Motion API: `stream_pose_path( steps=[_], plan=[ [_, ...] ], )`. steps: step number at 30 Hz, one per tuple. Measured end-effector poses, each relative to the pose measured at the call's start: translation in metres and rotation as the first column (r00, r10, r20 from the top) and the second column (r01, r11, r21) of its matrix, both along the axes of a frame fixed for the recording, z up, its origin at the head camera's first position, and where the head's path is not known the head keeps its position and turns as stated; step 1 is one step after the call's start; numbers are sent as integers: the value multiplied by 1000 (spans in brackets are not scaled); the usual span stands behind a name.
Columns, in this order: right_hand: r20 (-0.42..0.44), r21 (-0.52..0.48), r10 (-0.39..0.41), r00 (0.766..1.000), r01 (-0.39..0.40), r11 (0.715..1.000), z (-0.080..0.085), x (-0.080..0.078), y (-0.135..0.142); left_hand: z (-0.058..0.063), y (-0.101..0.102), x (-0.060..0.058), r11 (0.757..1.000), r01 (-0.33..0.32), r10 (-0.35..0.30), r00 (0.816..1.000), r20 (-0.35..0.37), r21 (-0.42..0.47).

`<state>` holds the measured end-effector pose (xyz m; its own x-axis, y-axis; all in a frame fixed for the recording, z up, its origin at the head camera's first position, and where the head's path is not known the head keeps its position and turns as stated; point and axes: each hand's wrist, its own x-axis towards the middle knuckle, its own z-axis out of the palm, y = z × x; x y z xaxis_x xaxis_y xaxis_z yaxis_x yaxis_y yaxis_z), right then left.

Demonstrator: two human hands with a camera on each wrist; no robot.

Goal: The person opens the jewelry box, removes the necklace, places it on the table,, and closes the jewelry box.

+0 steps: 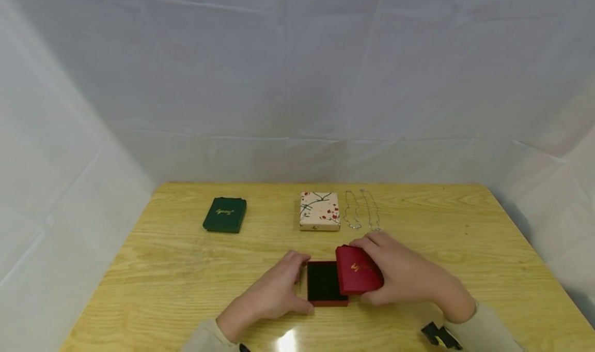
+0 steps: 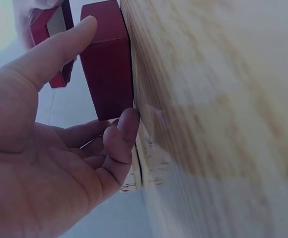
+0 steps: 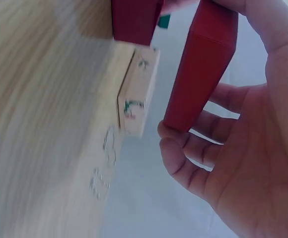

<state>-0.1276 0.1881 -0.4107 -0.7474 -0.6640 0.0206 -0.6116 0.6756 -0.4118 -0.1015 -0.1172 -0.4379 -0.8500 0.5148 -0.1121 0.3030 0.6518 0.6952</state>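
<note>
In the head view my right hand (image 1: 400, 266) grips the red box lid (image 1: 357, 270), thumb on its near edge and fingers on its far edge. The lid is tilted above the right part of the red box base (image 1: 327, 303), whose dark lining (image 1: 323, 282) shows. My left hand (image 1: 279, 287) holds the base by its left end, thumb at the near corner and fingers at the far one. The left wrist view shows the thumb (image 2: 79, 37) against the base's side (image 2: 107, 74). In the right wrist view the lid (image 3: 203, 64) is raised off the table.
A green box (image 1: 225, 215) with gold lettering lies at the back left. Behind the hands sits a cream box (image 1: 319, 211) with a floral print. Two thin silver chains (image 1: 353, 212) lie to its right. White sheeting (image 1: 297, 109) stands behind the wooden table (image 1: 162, 279).
</note>
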Motion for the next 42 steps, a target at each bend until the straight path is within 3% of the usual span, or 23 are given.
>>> stream_pose_path(
  steps=[16, 31, 42],
  plan=[
    [-57, 71, 42, 997, -38, 997, -16, -2, -49, -2, -1, -1, 1000, 0, 0, 1000, 15, 22],
    [-76, 101, 58, 995, -50, 994, -22, -2, -60, -2, -1, -2, 1000, -3, 3, 1000, 25, 29],
    [4, 56, 70, 998, -70, 996, -20, -2, -60, -4, 1, 0, 998, 2, -4, 1000, 28, 61]
  ],
)
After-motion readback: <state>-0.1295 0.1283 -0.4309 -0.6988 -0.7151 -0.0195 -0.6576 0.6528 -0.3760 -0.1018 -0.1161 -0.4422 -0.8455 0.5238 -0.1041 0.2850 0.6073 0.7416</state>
